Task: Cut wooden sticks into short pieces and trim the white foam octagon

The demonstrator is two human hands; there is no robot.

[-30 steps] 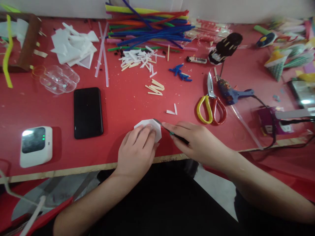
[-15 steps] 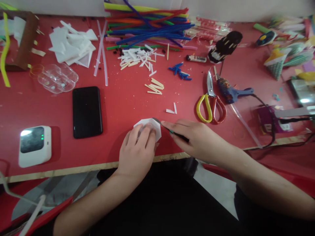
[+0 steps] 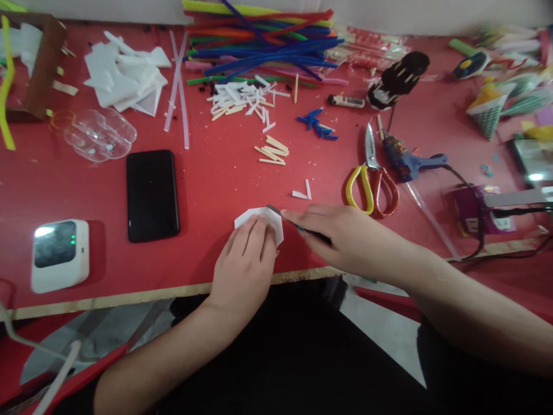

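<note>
A white many-sided piece of paper [image 3: 245, 217] lies on the red table near its front edge. My left hand [image 3: 247, 259] rests on it, fingers bent and close together, covering most of it. In my right hand [image 3: 345, 235] is a black craft knife [image 3: 317, 234], gripped with the index finger along it. The knife's dark blade touches or lies over the paper's upper right edge. Two small white strips [image 3: 301, 194] sit just beyond the knife. Farther back are short cream sticks [image 3: 273, 151] in a loose group.
A black phone [image 3: 152, 196] and a white device [image 3: 60, 256] are on the left. Scissors [image 3: 366, 183] and a glue gun [image 3: 404, 160] lie on the right. Pipe cleaners [image 3: 263, 49], white scraps [image 3: 125, 75] and blue pieces [image 3: 317, 125] are behind.
My left fingers have drawn together and shifted slightly right on the paper. The right hand and knife have barely moved. The whole view has shifted slightly.
</note>
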